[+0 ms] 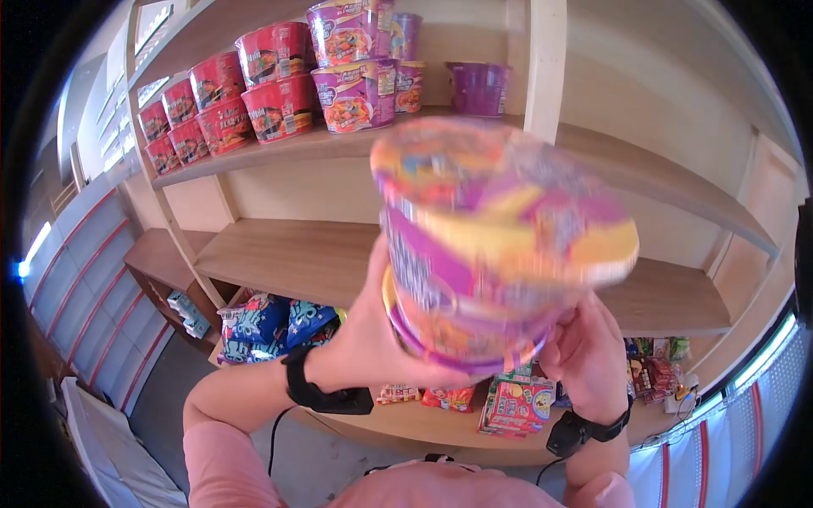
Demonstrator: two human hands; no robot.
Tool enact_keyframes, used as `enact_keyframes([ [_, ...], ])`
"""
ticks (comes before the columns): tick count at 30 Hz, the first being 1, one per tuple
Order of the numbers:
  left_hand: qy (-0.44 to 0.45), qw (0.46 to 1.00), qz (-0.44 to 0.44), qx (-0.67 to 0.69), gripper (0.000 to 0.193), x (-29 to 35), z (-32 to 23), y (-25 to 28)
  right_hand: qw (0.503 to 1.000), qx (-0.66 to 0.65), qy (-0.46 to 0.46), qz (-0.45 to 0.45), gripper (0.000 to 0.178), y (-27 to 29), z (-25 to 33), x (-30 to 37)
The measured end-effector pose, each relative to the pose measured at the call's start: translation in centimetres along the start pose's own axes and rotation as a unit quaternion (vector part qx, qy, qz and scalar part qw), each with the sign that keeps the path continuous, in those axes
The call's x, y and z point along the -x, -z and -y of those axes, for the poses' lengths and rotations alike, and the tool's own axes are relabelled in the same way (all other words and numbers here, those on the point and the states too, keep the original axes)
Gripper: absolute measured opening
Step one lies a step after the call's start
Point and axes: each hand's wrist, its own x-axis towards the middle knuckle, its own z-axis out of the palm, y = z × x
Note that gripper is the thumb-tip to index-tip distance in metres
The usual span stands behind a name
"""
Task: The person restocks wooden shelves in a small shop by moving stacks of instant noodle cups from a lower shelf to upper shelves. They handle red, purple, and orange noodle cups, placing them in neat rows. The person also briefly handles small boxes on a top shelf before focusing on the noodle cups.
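Observation:
A purple and yellow instant noodle tub (500,245), blurred by motion, is held up close in front of the shelves, its lid tilted toward me. My left hand (373,326) grips it low on the left side, with most fingers hidden behind it. Against the lower right side, the curled fingers of my right hand (590,347) press on the tub. A second purple and yellow rim (396,317) shows beside my left hand; whether it belongs to another tub underneath, I cannot tell. Both wrists wear black bands.
On the upper shelf (339,151) stand stacked red noodle tubs (224,123), purple tubs (354,95) and a lone purple tub (479,89). A bare wooden middle shelf (288,254) runs below. Blue snack bags (258,326) and pink-green boxes (518,405) lie lower. An upright post (544,68) divides the shelving.

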Motion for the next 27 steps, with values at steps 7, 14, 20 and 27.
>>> enact_keyframes([
  [7,-0.055,0.987,-0.108,0.103,0.106,-6.7,-4.7,2.5,0.995,-0.05,0.039,-0.072,0.024,3.6,-1.7,2.3],
  [14,-0.077,0.981,-0.165,0.071,0.089,-13.9,-6.7,5.9,0.976,-0.028,-0.014,-0.214,0.023,8.7,-5.5,7.2],
  [20,-0.079,0.967,-0.243,0.017,0.09,-19.3,-3.9,6.6,0.937,-0.035,-0.007,-0.347,0.017,11.2,-7.4,11.5],
  [27,-0.024,0.97,-0.24,-0.006,0.114,-21.8,-1.0,6.0,0.919,0.054,-0.01,-0.39,0.014,10.5,-7.2,14.1],
])
